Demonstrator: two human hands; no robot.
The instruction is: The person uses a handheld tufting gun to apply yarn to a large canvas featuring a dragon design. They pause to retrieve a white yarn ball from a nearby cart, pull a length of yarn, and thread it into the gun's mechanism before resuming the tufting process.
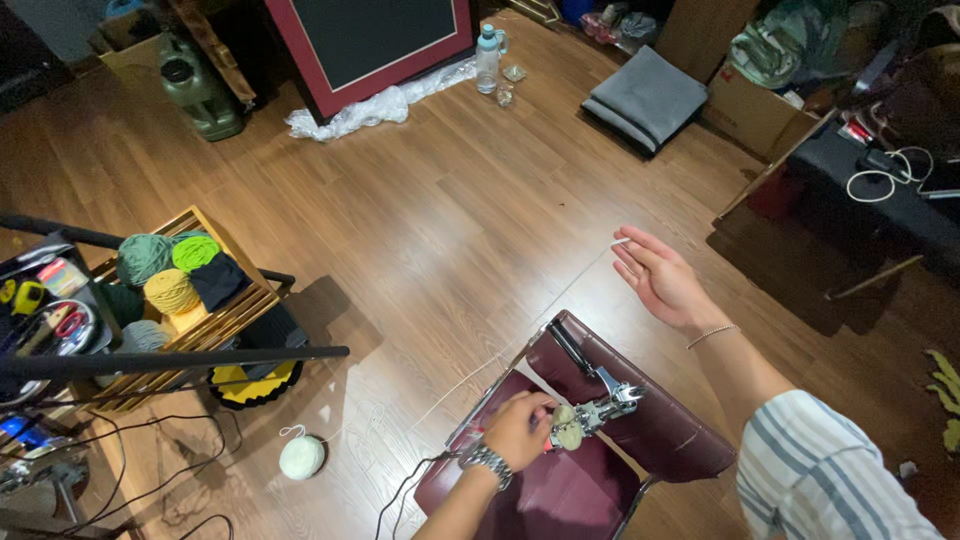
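The left hand is closed around something small on the winder, probably its crank or a red-handled bit, though exactly what is gripped can't be made out. A watch is worn on that wrist. The winder is clamped to a dark red chair, and a small pale wad of yarn is already wrapped on it.

The right hand is held up and out with the fingers loosely open, and a thin pale strand is fed across the fingertips down toward the winder. It's pinched lightly at best; that can't really be told.

Further out, a white ball is left loose on the wood floor, with slack thread trailing between it and the chair.

Trouble spots, as a guess: the ball could be rolled off or dragged since nothing holds it. The slack could get snagged on the chair frame or the black cable nearby. Tension could be lost through those open fingers, so a sloppy wind might be made.
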